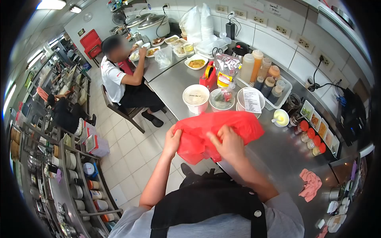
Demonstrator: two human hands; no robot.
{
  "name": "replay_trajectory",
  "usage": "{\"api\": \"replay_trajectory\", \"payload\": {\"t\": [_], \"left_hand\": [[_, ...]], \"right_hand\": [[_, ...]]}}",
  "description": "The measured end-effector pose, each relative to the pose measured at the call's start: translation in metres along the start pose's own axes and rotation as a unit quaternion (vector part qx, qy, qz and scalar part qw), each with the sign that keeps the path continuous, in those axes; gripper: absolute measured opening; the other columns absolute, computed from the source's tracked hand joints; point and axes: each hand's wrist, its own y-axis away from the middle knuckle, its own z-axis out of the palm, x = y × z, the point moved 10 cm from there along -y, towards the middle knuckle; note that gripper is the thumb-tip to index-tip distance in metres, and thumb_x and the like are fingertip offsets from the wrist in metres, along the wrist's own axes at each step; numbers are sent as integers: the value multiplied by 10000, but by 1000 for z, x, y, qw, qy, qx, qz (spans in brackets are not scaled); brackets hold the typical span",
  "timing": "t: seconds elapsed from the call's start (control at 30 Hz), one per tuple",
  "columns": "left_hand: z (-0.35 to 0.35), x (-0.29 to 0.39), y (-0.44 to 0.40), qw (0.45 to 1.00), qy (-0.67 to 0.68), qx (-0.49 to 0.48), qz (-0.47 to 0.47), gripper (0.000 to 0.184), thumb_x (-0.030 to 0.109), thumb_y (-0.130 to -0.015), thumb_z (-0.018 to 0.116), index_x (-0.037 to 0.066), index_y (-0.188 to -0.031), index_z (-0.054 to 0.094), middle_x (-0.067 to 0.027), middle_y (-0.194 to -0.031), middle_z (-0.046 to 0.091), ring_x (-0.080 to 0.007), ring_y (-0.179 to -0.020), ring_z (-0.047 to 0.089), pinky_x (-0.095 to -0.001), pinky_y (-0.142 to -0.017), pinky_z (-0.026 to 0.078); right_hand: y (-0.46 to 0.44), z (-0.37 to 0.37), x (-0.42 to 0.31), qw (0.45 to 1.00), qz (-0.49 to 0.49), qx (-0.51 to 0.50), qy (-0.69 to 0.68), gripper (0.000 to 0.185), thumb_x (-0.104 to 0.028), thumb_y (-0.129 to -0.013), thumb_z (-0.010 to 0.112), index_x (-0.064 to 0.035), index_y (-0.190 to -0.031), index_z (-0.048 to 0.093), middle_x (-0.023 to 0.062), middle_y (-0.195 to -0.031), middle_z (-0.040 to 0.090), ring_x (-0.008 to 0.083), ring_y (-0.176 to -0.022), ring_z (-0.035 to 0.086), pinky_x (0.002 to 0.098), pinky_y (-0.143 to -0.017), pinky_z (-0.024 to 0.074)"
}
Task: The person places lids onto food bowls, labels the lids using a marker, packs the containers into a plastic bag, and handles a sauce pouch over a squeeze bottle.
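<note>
A thin red plastic bag [202,122] is spread between my hands above the front edge of the steel table. My left hand [172,142] grips its left side, fingers closed on the plastic. Curled against the bag's middle, my right hand [230,146] pinches it; the fingers are slightly blurred. Just beyond the bag stand a lidded white tub [196,95], a clear-lidded tub [222,104] with a small bag on top, and another round tub [240,106] with a printed receipt [251,100] on it.
A seated person [123,71] eats at the table's left end. Sauce bottles [257,65] fill a white basket behind the tubs. Red-lidded jars [307,135] and a pink cloth [310,185] lie to the right. Shelves of dishes [73,176] stand at left.
</note>
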Motion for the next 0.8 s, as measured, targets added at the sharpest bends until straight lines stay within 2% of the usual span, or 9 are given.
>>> {"api": "replay_trajectory", "payload": {"t": [0.1,0.17,0.27,0.33,0.37,0.43,0.57,0.63,0.8], "left_hand": [[-5,-15,6,998,49,21,-39,301,111,-961,440,-56,-1177,566,-87,-1049,654,-149,-945,605,-269,-853,473],[-12,-34,8,995,72,30,-55,306,118,-962,432,-56,-1176,565,-90,-1050,652,-151,-952,603,-265,-851,473],[-16,-43,10,998,-17,34,-50,350,130,-941,471,-14,-1253,538,-133,-1146,615,-204,-1035,586,-343,-956,440],[4,65,49,830,-458,194,252,461,185,-897,564,62,-1337,500,-130,-1243,563,-272,-1148,534,-454,-1060,351],[11,87,55,830,-457,195,253,461,185,-897,564,62,-1337,500,-130,-1243,563,-272,-1148,534,-454,-1060,351],[72,110,70,763,-541,-11,352,591,227,-853,613,129,-1409,438,-96,-1309,510,-287,-1227,469,-530,-1110,257],[108,100,65,746,-535,-99,383,439,270,-864,602,123,-1274,552,-112,-1120,612,-267,-1116,570,-464,-1047,347],[91,58,29,839,-483,-132,211,237,269,-927,546,83,-1057,612,-162,-962,651,-304,-946,622,-482,-887,429],[-51,47,-27,873,-368,265,180,278,265,-1004,463,21,-944,583,-216,-750,638,-419,-708,626,-498,-603,464]], "right_hand": [[14,48,62,997,0,-26,71,396,-404,-862,685,-26,-926,588,152,-824,591,346,-771,595,434,-711,464],[33,97,68,966,-66,-250,-24,491,-472,-852,672,1,-955,586,159,-866,612,326,-791,624,408,-746,486],[39,104,63,924,1,-291,-248,336,-317,-943,611,16,-977,584,113,-834,643,203,-752,635,336,-730,500],[28,86,45,859,83,-282,-419,220,-186,-1004,537,12,-939,610,54,-774,629,107,-648,572,256,-630,477],[21,77,38,860,82,-282,-418,220,-186,-1004,537,12,-939,610,54,-774,629,107,-648,572,256,-630,477],[17,69,30,884,69,-311,-343,233,-244,-964,600,-12,-964,622,9,-670,600,91,-595,558,270,-550,453],[24,74,-16,885,-36,-334,-323,171,-214,-923,653,-48,-881,657,-11,-605,560,69,-569,533,248,-524,424],[38,62,-34,892,-47,-358,-271,176,-213,-934,638,-48,-994,640,1,-644,586,66,-580,544,246,-530,427],[71,53,-2,895,28,-273,-351,373,-195,-977,565,-49,-1313,497,36,-780,523,81,-713,503,271,-664,438]]}}
